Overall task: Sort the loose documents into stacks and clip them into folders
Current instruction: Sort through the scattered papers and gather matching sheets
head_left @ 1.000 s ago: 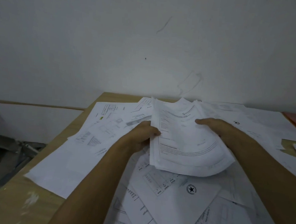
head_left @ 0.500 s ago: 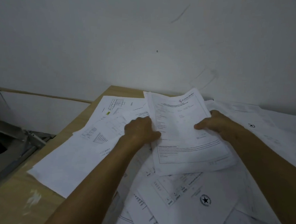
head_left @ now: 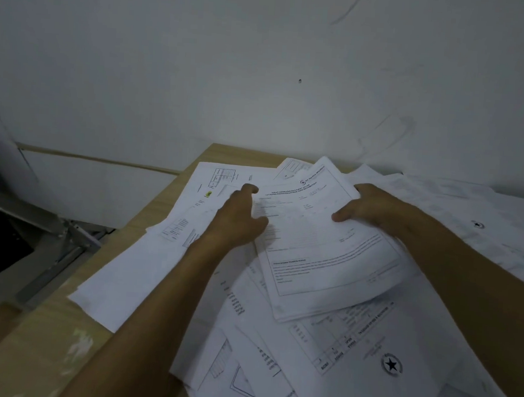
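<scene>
— Two hands, one sheaf: where do we stand?

— We start with the pale wooden desk [head_left: 42, 347], set against the grey wall, with a loose spread of white printed sheets [head_left: 366, 376] all over it. On top of that spread, toward the far middle, sits the thin sheaf of white printed forms [head_left: 328, 252] we are sorting out. Our left hand [head_left: 240, 221] grips its left edge, thumb on the top page and fingers curled under. Our right hand [head_left: 374, 211] holds the far right edge, thumb pressed on the page, the other fingers hidden behind the paper.

— How will it handle?

— We judge it light and limp. The near end already sags onto the pile, so a grip at both side edges, as now, looks best. The sheets seem slippery against each other and could fan out or crease.

— What differs from half a second ago?

— Little in the grip: both hands keep the same edges. The sheaf has turned somewhat, its far corner reaching further toward the wall, and our left index finger now stretches forward instead of curling.

— Any folders or clips?

— None that we can see.
</scene>
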